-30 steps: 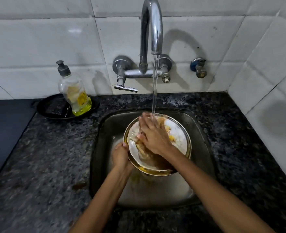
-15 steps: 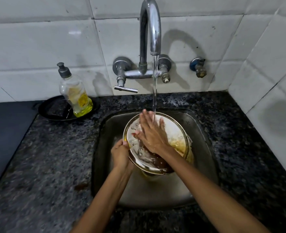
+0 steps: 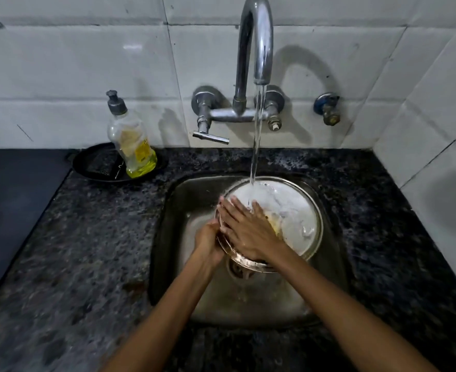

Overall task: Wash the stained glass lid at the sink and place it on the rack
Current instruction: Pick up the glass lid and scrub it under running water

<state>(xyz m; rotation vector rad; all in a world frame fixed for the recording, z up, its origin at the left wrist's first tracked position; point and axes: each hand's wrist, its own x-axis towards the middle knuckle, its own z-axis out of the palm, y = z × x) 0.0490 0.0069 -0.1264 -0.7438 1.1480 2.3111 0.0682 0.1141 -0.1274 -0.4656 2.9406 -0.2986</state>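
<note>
The round glass lid (image 3: 296, 210) with a metal rim is held tilted over the steel sink (image 3: 184, 210), under the running water from the tap (image 3: 256, 44). A yellow stain shows beside my fingers near the lid's middle. My left hand (image 3: 208, 242) grips the lid's left rim. My right hand (image 3: 248, 229) lies flat on the lid's face with fingers spread, and water falls just past its fingertips. The lid's lower part is hidden under my right hand. No rack is in view.
A soap bottle (image 3: 133, 140) with yellow liquid stands on a black dish (image 3: 95, 165) at the back left of the dark granite counter (image 3: 74, 251). The tap lever (image 3: 210, 137) sticks out over the sink's back edge. White tiled walls close the back and right.
The lid's face has lost most of its yellow-brown stain and looks whiter. My right hand has slid left across the lid; my left hand still holds the rim.
</note>
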